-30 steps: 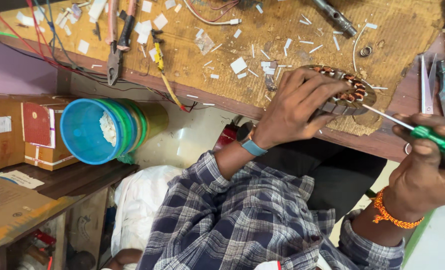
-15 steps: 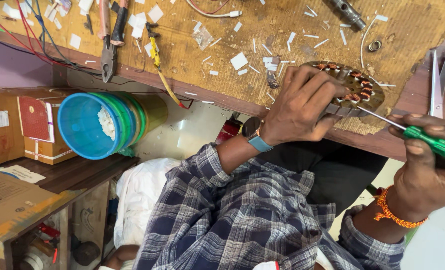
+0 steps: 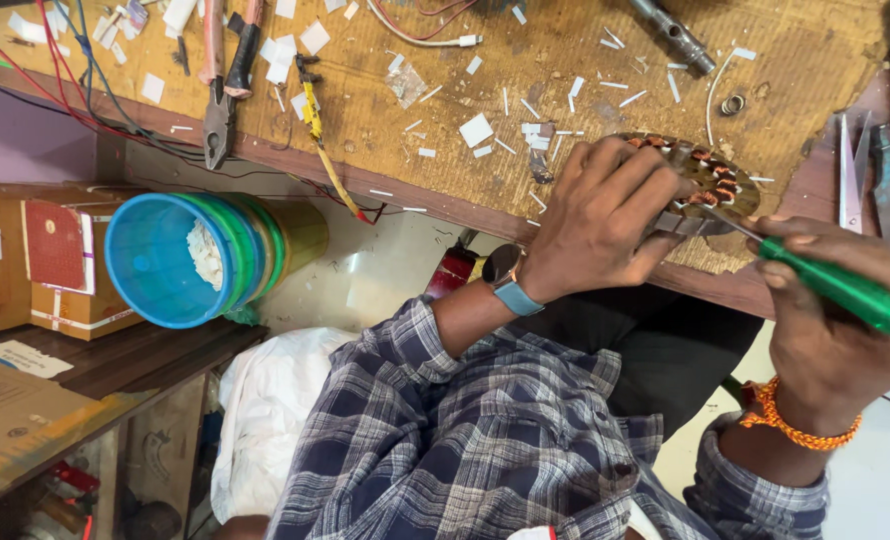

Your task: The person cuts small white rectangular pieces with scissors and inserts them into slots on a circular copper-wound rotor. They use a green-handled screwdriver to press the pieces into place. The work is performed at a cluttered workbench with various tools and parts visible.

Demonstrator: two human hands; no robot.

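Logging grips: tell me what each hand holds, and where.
Right hand grips screwdriver by its green handle; left hand presses the stator's rim.

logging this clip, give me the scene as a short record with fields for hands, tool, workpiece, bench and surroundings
left hand: left hand pressed over a round motor stator with copper windings, holding it on the bench
right hand: right hand in a shut grip on a green-handled screwdriver
tool tip: at the stator's edge
bench: worn wooden workbench with white paper scraps, pliers, red and blue wires
surroundings: stacked plastic buckets, blue outermost, on their side; cardboard boxes
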